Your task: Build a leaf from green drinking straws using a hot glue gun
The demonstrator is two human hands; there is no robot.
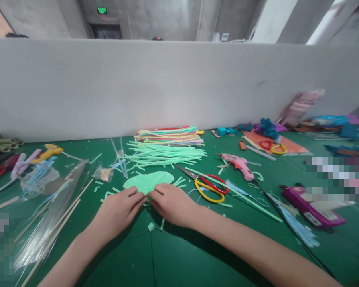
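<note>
A light green, fuzzy pipe-cleaner piece (148, 181), wide and roughly heart-shaped, is at the middle of the green table. My left hand (119, 209) pinches its near edge, fingers closed. Right beside it, my right hand (170, 203) is closed on the same edge, and the two sets of fingertips nearly touch. What exactly lies between the fingertips is hidden. Short light green cuttings surround the piece. Just below the hands lies a small green knot (150, 227) with a thin stem. Scissors (211, 187) with red and yellow handles rest open to the right.
Behind the piece lie light green pipe cleaners (167, 153) and a multicoloured bundle (170, 135). A pink glue gun (239, 165) with a black cord and a purple tool (312, 207) are at right. Clear film (54, 223), sticks and a yellow glue gun (49, 152) are left. A grey partition (167, 83) stands behind.
</note>
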